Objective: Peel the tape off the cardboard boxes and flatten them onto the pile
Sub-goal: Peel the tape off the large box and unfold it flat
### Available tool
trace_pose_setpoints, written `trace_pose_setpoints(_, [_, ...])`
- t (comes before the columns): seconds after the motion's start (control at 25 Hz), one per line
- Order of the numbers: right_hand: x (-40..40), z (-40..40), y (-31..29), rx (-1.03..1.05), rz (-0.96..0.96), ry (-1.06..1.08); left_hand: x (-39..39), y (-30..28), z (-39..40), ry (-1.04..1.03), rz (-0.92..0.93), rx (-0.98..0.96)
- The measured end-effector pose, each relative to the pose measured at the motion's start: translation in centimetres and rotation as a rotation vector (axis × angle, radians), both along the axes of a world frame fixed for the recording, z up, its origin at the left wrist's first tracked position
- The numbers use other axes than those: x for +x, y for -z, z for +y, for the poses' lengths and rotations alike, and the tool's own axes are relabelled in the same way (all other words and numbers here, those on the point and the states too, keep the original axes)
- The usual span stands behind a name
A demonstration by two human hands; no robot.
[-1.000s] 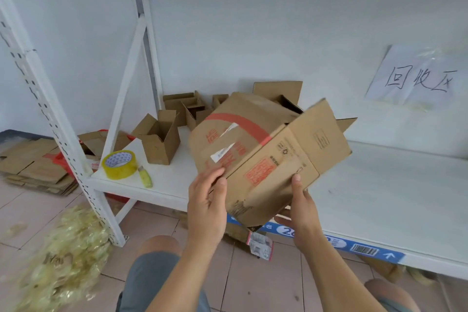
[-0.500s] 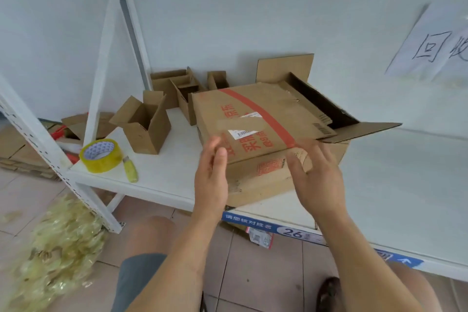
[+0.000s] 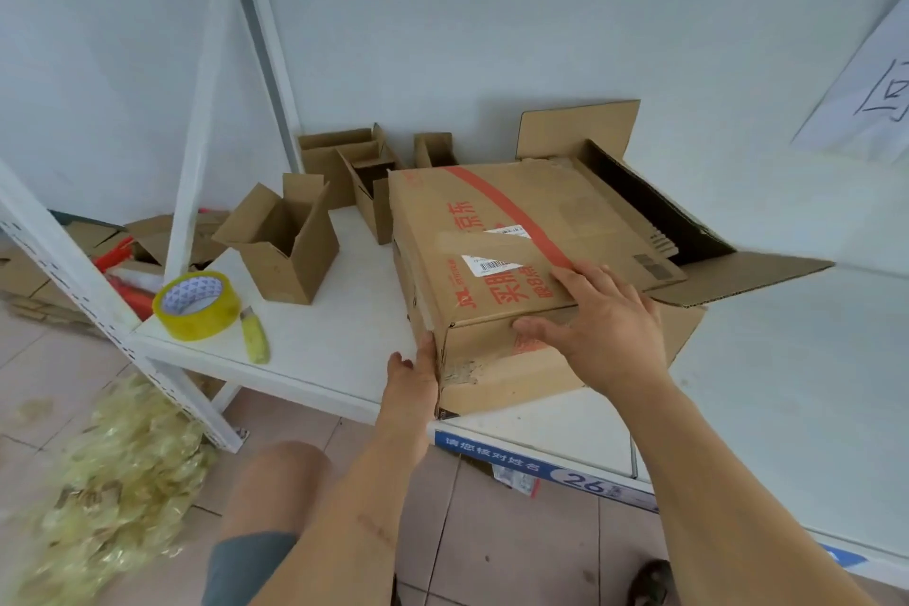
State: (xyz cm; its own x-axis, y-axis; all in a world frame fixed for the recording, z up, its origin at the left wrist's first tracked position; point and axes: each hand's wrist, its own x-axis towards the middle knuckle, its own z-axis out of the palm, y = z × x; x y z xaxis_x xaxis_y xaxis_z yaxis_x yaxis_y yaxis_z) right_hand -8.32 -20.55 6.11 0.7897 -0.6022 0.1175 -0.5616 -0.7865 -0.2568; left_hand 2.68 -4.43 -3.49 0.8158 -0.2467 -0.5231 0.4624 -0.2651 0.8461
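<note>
One large cardboard box point(image 3: 501, 261) lies on the white shelf point(image 3: 334, 340) at its front edge; left hand point(image 3: 410, 384) presses flat vs. the near-left corner, right hand point(image 3: 597, 325) rests spread over the top-front edge, neither gripping. Step, I'd judge: steadying before peeling; next needs a fingertip under the tape strip point(image 3: 484, 244) on top. Counted: approx. 4 small open boxes point(image 3: 285, 244) toward the back-left corner, 1 tape roll point(image 3: 196, 305), 1 yellow cutter point(image 3: 256, 340) by the front-left.
</note>
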Motion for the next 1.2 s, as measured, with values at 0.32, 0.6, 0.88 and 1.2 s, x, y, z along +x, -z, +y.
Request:
trace_pose_setpoints(0.32, [-1.3,-0.1,-2.5,0.218,-0.243,0.097,-0.3,-8.8,2.6,0.0,-0.27,-0.23])
trace_pose_setpoints(0.6, [-4.1,1.5,-0.9,0.402,-0.423,0.165,-2.2,-16.1,1.8,0.182,-0.705,-0.043])
trace_pose_setpoints(0.88, [-3.6,3.2,-0.1,0.516,-0.406,0.129,-1.9,-17.4,2.4,0.163,-1.018,0.012])
trace_pose_setpoints(1.2, [-3.6,2.5,6.2,0.402,-0.428,0.169,2.9,-10.0,-1.0,0.402,-1.178,0.356])
